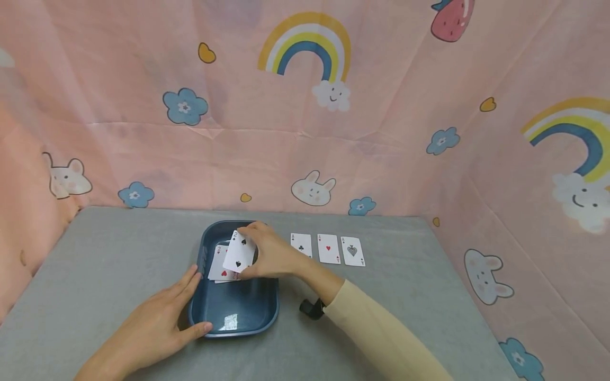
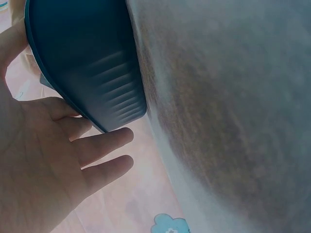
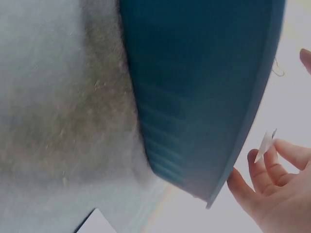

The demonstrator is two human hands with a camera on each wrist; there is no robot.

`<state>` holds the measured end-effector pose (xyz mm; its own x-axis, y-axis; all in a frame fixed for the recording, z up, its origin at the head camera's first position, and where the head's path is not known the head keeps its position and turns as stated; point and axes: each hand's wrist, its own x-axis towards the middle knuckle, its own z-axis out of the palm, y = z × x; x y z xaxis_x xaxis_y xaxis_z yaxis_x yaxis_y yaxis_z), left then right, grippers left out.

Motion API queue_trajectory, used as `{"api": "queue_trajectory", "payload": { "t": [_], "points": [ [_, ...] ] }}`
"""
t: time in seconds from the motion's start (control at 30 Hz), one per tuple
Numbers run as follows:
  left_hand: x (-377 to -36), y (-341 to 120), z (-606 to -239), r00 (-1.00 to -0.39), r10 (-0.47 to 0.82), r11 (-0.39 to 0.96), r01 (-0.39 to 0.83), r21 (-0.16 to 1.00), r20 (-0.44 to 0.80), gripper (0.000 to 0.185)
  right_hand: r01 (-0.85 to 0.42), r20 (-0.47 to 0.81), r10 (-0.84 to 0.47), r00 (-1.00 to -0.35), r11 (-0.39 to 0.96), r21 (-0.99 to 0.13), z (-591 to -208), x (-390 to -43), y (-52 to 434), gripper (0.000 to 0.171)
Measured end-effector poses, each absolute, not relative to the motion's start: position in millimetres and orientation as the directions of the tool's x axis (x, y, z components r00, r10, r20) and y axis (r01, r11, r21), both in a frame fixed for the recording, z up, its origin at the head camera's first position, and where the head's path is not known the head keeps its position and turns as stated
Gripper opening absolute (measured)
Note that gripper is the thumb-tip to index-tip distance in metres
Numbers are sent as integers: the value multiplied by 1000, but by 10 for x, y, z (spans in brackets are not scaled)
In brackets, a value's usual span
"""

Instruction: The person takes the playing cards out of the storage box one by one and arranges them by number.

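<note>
Left hand [image 1: 159, 317] flat-fingered against blue tray [image 1: 267, 309] rim at 7 o'clock; right hand [image 1: 271, 254] pinches two of spades [image 1: 240, 251] above tray

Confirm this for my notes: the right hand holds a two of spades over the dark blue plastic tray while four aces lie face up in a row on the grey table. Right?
Not quite: the head view shows three face-up cards in the row, not four. The rest stands: the right hand holds the two of spades over the dark blue plastic tray on the grey table.

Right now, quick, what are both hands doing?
Left hand: open, fingers straight, resting against the blue tray.
Right hand: pinching a two of spades card over the tray.
</note>
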<state>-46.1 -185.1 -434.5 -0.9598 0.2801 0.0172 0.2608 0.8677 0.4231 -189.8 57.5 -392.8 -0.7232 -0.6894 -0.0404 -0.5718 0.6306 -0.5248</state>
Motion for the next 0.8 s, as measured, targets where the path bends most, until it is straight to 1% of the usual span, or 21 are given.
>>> {"api": "queue_trajectory", "payload": {
  "t": [0.27,0.4,0.57,0.8],
  "points": [
    [-461,-1829,-4342,-964,266,877,237,419,-12,111,-556,-38,-679,-734,632,-540,-3876,-1863,764,89],
    [-460,-1817,-4339,-967,255,881,220,418,-28,112,-532,-42,-668,-743,627,-569,-3860,-1847,880,87],
    [-460,-1813,-4343,-968,252,881,221,417,-19,112,-521,-30,-688,-725,577,-630,-3854,-1822,1059,85],
    [-450,-1849,-4356,-963,268,867,247,433,13,110,-512,-22,-683,-730,568,-645,-3915,-1787,1367,89]
  ]
}}
